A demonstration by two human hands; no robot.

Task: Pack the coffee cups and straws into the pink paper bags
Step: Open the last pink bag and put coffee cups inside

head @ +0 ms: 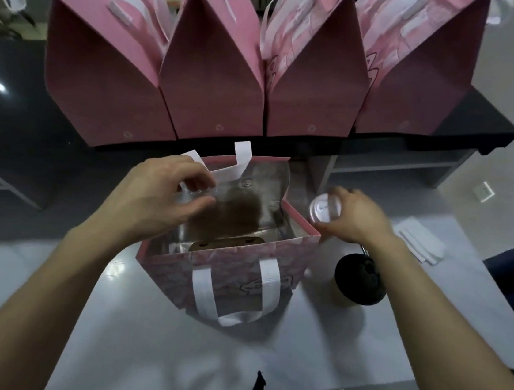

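An open pink paper bag (pixel 233 275) with white handles and a silver lining stands on the white table in front of me. My left hand (pixel 156 193) holds its far left rim and a white handle there. My right hand (pixel 352 218) grips a coffee cup with a clear white lid (pixel 324 207) just outside the bag's right rim. A second cup with a black lid (pixel 360 278) stands on the table to the right of the bag. Wrapped white straws (pixel 421 242) lie at the far right.
Several closed pink bags (pixel 216 87) stand in a row on a dark counter (pixel 468 129) behind the open bag. A brown cardboard holder (pixel 227 244) shows inside the open bag. The white table (pixel 143 336) stretches toward me.
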